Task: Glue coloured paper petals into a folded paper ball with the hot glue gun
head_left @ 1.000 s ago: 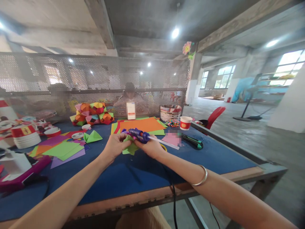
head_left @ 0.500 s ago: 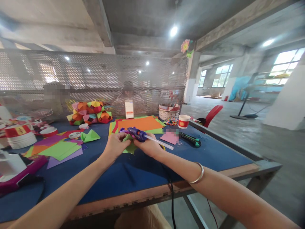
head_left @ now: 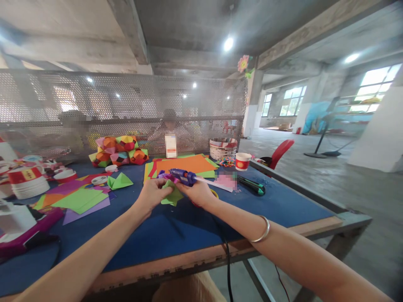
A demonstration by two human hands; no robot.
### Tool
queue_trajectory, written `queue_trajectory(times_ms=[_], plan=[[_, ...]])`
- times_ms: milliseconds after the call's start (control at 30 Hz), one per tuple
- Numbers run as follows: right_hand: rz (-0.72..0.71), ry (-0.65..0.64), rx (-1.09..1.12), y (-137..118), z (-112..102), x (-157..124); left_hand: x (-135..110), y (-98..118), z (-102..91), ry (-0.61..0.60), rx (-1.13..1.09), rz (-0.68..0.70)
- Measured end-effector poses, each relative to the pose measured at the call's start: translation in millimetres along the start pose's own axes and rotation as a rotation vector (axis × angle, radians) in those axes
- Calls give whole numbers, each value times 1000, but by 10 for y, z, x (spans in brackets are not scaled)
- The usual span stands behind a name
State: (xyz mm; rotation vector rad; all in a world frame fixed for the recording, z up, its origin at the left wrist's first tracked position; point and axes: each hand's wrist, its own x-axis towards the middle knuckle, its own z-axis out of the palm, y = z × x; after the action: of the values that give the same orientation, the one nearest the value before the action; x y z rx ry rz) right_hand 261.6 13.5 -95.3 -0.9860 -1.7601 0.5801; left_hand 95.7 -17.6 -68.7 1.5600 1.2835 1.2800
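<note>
1. Only the glue stick (head_left: 215,185) has clearly moved since the earlier frame: its tail has swung a touch outward, and the glue gun (head_left: 183,177) lies flatter with it; both hands have barely shifted. Taking the hands as the clock's centre, twelve is straight ahead of the worker.
2. From where I stand, the left hand (head_left: 153,193) has thumb and fingers drawn together on the green paper (head_left: 172,195), with the purple paper (head_left: 171,178) just behind. These papers are right at the clock's centre, above the table.
3. As for the right hand (head_left: 201,193), it looks curled round the gun's handle, though that handle is hidden; how firmly, I can't tell.
4. I'd keep the nozzle close to the fold, squeeze lightly for a small dab, and hold fingertips away from the hot tip. Pinching steadily should matter, as thin paper slips easily.
5. At one o'clock stands a basket (head_left: 222,151); its inside is out of my sight. At two, a paper cup (head_left: 243,162) stands upright, contents hidden too. Small bright beads (head_left: 227,161) lie loose between them.
6. Over at nine, several cups (head_left: 28,185) are nested upside down.
</note>
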Motion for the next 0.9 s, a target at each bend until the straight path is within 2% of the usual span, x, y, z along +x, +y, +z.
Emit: queue_trajectory(times_ms=[100, 400, 600, 900], plan=[[-33, -4, 17, 7, -8, 2, 1, 4, -4, -18, -7, -44], [-28, -26, -44, 7, -25, 2, -28, 35, 13, -17, -54, -59], [-45, -23, -50, 5, -14, -19, -54, 55, 21, 5, -59, -32], [3, -15, -77, -45, -17, -13, -71, 53, 72, 62, -33, 23]])
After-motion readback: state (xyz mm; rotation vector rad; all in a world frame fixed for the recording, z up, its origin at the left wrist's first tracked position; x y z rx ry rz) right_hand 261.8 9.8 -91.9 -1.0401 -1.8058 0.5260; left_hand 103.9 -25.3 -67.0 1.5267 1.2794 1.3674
